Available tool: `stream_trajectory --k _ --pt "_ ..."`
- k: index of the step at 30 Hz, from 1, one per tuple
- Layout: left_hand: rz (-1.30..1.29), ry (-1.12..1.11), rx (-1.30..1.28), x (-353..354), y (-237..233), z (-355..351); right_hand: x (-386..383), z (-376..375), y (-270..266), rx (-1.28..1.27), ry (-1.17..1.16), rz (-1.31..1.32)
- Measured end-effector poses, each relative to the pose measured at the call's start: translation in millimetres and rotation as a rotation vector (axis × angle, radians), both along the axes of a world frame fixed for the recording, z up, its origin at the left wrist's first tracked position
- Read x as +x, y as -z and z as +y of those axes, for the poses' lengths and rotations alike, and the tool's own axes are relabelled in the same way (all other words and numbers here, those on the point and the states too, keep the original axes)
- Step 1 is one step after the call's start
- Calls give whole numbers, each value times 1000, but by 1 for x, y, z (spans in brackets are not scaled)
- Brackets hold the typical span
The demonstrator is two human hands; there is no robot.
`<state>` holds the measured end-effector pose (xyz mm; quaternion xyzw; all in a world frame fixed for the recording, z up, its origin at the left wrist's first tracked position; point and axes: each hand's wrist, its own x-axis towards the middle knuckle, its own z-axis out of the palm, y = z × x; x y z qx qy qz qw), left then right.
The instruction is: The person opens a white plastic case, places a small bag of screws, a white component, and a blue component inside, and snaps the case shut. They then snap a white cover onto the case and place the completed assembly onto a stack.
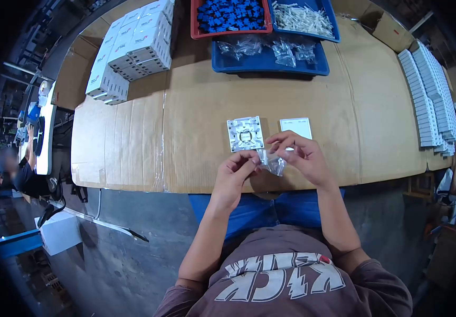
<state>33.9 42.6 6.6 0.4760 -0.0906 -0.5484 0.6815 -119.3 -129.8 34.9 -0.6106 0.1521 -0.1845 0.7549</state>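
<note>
In front of my body I hold a small clear plastic bag [276, 166] just over the table's near edge. My left hand [234, 173] pinches the bag's left side between thumb and fingers, with a small whitish piece beside the fingertips. My right hand [304, 158] has its fingers curled and its fingertips at the bag's upper right; their exact grip is partly hidden. A white square plastic base [233, 138] with a round centre lies just beyond my left hand. Behind my right hand lies a flat white cover plate [297, 126], partly covered by the fingers.
White boxes [142, 39] are stacked at the back left. At the back, a red bin [192, 24] holds blue parts, and blue trays [270, 69] hold whitish pieces and clear bags. Stacked white plates [429, 98] stand right on the cardboard-covered table [201, 100]. Other people are at both sides.
</note>
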Motion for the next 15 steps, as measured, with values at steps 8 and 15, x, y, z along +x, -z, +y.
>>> stream_trajectory --k 8,15 --pt "-287 -84 64 -12 -2 -6 4 17 17 -9 -22 102" --pt "-375 -90 -14 -21 -18 -10 7 20 16 80 -8 124"
